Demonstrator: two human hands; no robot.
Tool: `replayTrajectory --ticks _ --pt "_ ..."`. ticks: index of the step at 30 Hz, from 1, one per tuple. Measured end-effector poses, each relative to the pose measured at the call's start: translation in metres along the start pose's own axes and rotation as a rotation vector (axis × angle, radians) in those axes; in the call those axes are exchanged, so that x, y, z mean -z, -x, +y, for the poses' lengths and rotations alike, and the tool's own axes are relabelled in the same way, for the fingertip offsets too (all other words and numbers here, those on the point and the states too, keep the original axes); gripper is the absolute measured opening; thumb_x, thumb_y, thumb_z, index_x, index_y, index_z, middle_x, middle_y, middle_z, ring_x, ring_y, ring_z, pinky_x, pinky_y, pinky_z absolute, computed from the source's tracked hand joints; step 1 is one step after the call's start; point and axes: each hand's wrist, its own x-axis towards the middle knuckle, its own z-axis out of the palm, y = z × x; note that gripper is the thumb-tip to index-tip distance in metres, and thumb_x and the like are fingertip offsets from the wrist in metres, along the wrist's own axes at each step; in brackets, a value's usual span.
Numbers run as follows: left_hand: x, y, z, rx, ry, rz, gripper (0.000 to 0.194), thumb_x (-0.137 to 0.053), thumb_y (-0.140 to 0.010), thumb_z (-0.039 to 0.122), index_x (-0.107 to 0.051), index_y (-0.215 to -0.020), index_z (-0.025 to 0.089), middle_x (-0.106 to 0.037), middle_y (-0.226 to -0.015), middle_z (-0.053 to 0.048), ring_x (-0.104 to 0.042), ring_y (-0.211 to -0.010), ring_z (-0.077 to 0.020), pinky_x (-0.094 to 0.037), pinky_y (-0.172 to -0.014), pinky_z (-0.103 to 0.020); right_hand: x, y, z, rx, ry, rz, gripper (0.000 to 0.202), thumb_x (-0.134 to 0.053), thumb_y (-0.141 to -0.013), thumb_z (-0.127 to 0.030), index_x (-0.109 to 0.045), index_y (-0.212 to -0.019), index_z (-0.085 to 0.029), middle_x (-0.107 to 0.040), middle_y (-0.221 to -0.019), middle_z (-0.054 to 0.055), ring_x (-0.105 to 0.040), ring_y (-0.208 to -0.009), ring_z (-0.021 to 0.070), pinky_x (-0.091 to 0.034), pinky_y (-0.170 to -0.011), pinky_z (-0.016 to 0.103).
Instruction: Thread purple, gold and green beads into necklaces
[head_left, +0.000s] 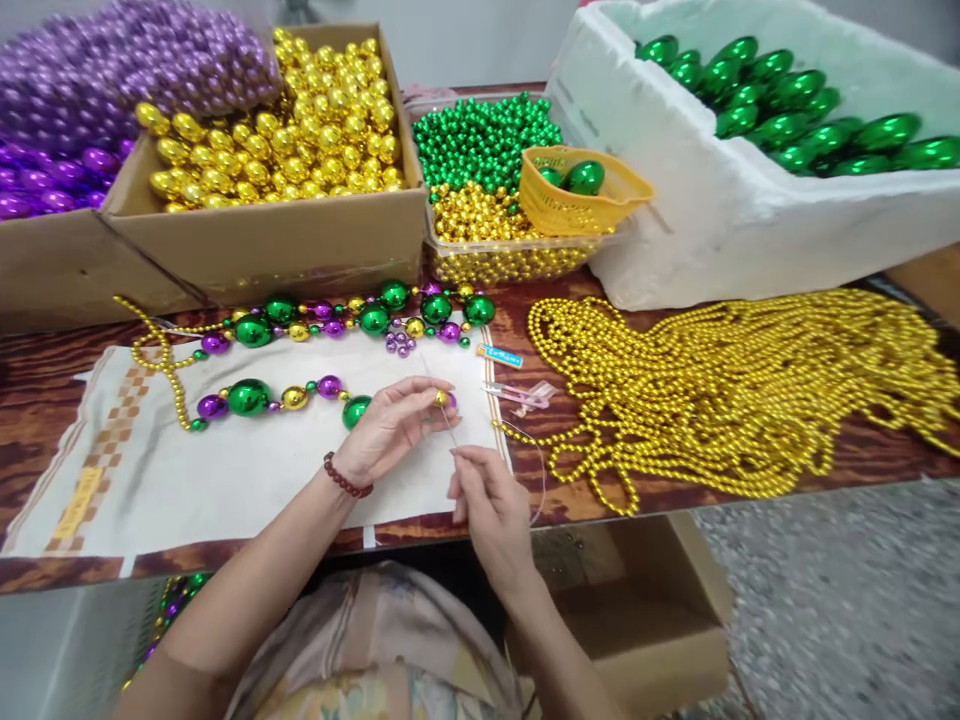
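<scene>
My left hand (391, 425), with a brown bead bracelet (347, 478) at the wrist, pinches a small gold bead (440, 398); a purple bead sits right beside it, partly behind the fingers. My right hand (491, 500) is closed on a thin needle (448, 425) that points up toward those beads. A clear thread (543, 470) loops out to the right of this hand. Left of my left hand, a strand of green, purple and gold beads (296, 398) lies on the white towel (225, 480). A small cluster of purple beads (401, 344) rests above my fingers.
Finished-looking bead strands (300, 333) lie along the towel's top. Behind stand a cardboard box (285, 240) of gold beads, a plastic tub (517, 262) and a white foam box (750, 235). Gold bead chains (720, 400) spread at right, near small thread snips (529, 398).
</scene>
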Motion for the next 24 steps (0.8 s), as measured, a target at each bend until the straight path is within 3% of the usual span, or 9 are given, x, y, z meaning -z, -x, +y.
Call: replayTrajectory --ticks 4,8,14,16,19,22,24 --pt "-0.002 0.002 -0.014 -0.007 -0.108 -0.033 0.016 -0.078 -0.079 0.025 -0.078 -0.093 0.016 -0.072 -0.089 -0.007 -0.068 -0.081 -0.0154 -0.055 -0.08 -0.028 -0.003 -0.01 0.005 0.003 -0.081 -0.003 0.021 -0.052 -0.099 -0.037 -0.063 -0.1 -0.019 -0.059 -0.069 -0.003 -0.053 -0.049 0.0077 -0.045 -0.051 0.02" --pt "-0.001 -0.002 -0.017 -0.021 -0.109 -0.004 0.017 -0.079 -0.078 0.028 -0.078 -0.092 0.018 -0.072 -0.091 -0.006 -0.068 -0.077 -0.0156 -0.055 -0.075 -0.029 0.001 -0.012 0.01 0.001 -0.1 -0.086 0.028 -0.054 -0.097 -0.036 -0.064 -0.117 -0.019 -0.065 -0.077 0.0 -0.062 -0.054 0.0103 -0.046 -0.052 0.021" --pt "0.002 -0.009 -0.02 -0.04 -0.281 0.025 0.022 -0.081 -0.076 0.033 -0.078 -0.092 0.019 -0.073 -0.094 -0.007 -0.068 -0.081 -0.0171 -0.053 -0.078 -0.028 -0.002 -0.022 0.017 -0.152 -0.242 0.077 0.035 -0.069 -0.084 -0.05 -0.065 -0.085 -0.016 -0.072 -0.074 0.007 -0.066 -0.051 0.0157 -0.039 -0.042 0.02" --pt "0.002 -0.008 -0.022 -0.073 -0.383 0.028 0.021 -0.08 -0.076 0.033 -0.078 -0.092 0.02 -0.072 -0.093 -0.006 -0.067 -0.082 -0.0164 -0.051 -0.079 -0.027 -0.003 -0.026 0.018 -0.154 -0.284 0.129 0.037 -0.074 -0.078 -0.052 -0.066 -0.081 -0.016 -0.072 -0.071 0.008 -0.064 -0.049 0.0154 -0.038 -0.041 0.02" --pt "0.001 -0.004 -0.024 -0.042 -0.529 -0.057 0.022 -0.078 -0.078 0.035 -0.077 -0.094 0.019 -0.072 -0.085 -0.005 -0.065 -0.077 -0.016 -0.05 -0.076 -0.027 0.001 -0.03 0.023 -0.121 -0.27 0.177 0.039 -0.075 -0.076 -0.053 -0.069 -0.081 -0.015 -0.068 -0.061 0.005 -0.054 -0.044 0.0127 -0.036 -0.041 0.021" --pt "0.002 -0.007 -0.011 -0.017 -0.726 -0.137 0.031 -0.074 -0.081 0.035 -0.075 -0.109 0.02 -0.075 -0.097 -0.008 -0.068 -0.087 -0.0199 -0.051 -0.083 -0.031 0.007 -0.032 0.033 -0.121 -0.255 0.168 0.04 -0.076 -0.076 -0.054 -0.071 -0.079 -0.015 -0.06 -0.051 0.002 -0.045 -0.041 0.0112 -0.035 -0.04 0.021" --pt "0.003 -0.013 0.013 -0.104 -0.847 -0.091 0.032 -0.071 -0.084 0.035 -0.075 -0.112 0.021 -0.075 -0.103 -0.009 -0.069 -0.092 -0.0211 -0.051 -0.086 -0.032 0.011 -0.031 0.041 -0.141 -0.254 0.183 0.039 -0.077 -0.075 -0.054 -0.072 -0.077 -0.015 -0.059 -0.051 0.002 -0.045 -0.041 0.0116 -0.035 -0.04 0.022"
